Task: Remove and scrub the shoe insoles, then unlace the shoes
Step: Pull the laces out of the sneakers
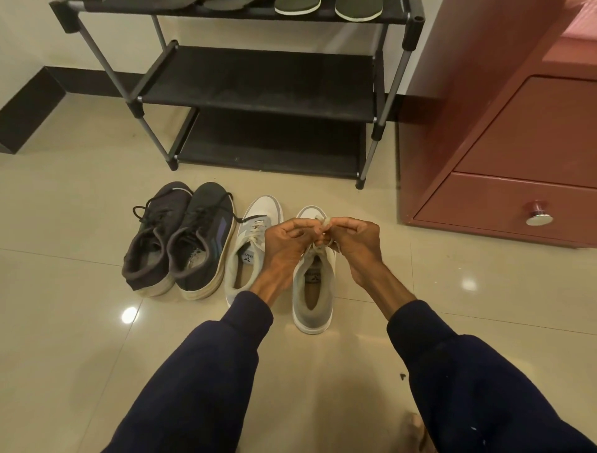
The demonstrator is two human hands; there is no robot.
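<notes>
Fingers of both hands are curled in tight, meeting right above the lacing of a white shoe. The left hand and the right hand come together knuckle to knuckle, and between them they pinch a pale lace, a loop of it poking up where the fingertips touch. More lace runs down from the grip to the eyelets below. That shoe stands on the tiled floor, heel toward the camera, toe toward the shoe rack.

Just beside it on the left sits the second white shoe, laces in place, partly hidden behind the left wrist. Next along, touching side by side, a pair of dark shoes with black laces trailing loose.

Up on the rack's top shelf lie two green insoles with pale edges, and darker insoles next to them, cut off by the frame. The two lower shelves show only black fabric.

On the right stands a reddish cabinet with a shiny knob on its drawer. Navy sleeves cover both forearms.
</notes>
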